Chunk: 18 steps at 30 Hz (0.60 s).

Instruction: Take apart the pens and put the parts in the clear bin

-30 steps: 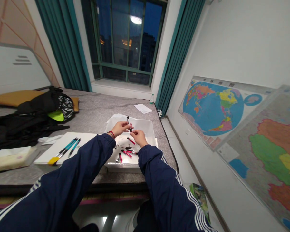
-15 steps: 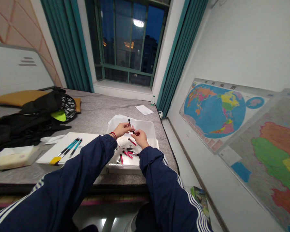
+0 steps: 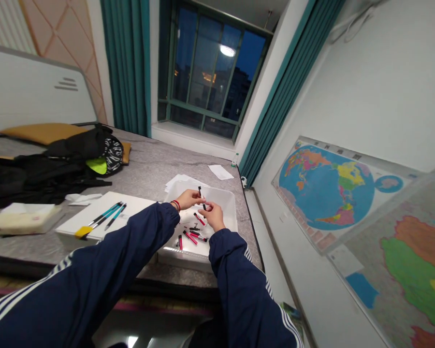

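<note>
Above a white plastic bin (image 3: 227, 203), my left hand (image 3: 189, 198) pinches a small black pen part (image 3: 199, 191) that stands upright from its fingers. My right hand (image 3: 213, 214) is close beside it, thumb and fingers closed on a dark thin piece (image 3: 204, 207). The two pieces nearly meet between the hands; whether they touch is too small to tell. Inside the bin below lie several red pen barrels (image 3: 190, 237) and black pen parts (image 3: 195, 229).
Left of the bin, a white box (image 3: 108, 203) carries three blue-and-black pens (image 3: 115, 216) and a yellow piece (image 3: 83, 232). A tissue pack (image 3: 23, 218) and black bag (image 3: 68, 157) lie farther left. Papers (image 3: 220, 172) and a small bottle (image 3: 235, 160) are behind.
The camera view has tilted and shifted, so the scene sits differently. My right hand's dark piece now stands more upright. Both hands remain close together over the bin.
</note>
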Tool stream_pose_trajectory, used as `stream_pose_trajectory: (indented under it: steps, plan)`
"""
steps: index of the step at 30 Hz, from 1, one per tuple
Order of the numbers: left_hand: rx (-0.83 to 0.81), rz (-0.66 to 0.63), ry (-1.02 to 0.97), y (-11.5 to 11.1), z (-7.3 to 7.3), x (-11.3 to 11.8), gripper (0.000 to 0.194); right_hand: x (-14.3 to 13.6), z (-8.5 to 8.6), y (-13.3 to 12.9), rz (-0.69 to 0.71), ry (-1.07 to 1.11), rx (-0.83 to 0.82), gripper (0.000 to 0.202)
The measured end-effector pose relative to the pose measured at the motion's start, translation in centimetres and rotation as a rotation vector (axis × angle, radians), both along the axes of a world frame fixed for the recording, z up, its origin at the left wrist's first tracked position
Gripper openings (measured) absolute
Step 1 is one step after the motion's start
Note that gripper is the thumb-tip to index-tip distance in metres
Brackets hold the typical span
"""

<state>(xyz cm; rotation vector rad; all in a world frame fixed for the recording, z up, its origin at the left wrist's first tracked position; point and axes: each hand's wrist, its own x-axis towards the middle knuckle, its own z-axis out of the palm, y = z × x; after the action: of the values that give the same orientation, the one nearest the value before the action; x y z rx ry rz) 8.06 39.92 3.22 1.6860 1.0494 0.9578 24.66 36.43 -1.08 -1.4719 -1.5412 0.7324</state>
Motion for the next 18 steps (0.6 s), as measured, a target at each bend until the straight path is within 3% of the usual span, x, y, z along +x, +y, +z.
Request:
stream_pose_trajectory:
  steps: [6, 10, 14, 18]
  plan:
    - [0.052, 0.018, -0.037, 0.3, -0.4, -0.1, 0.037, -0.4, 0.5, -0.5, 0.117, -0.087, 0.069, 0.029]
    - [-0.005, -0.006, -0.072, -0.3, 0.1, 0.2, 0.037, -0.2, 0.9, -0.8, 0.021, -0.086, 0.074, 0.018]
    - [-0.037, -0.021, -0.054, -0.7, 0.5, 0.3, 0.037, -0.1, 0.6, -0.8, -0.075, -0.05, 0.073, 0.023]
    - [0.022, 0.02, -0.025, -0.3, -0.1, 0.2, 0.038, -0.4, 0.3, -0.7, 0.0, 0.087, 0.058, 0.024]
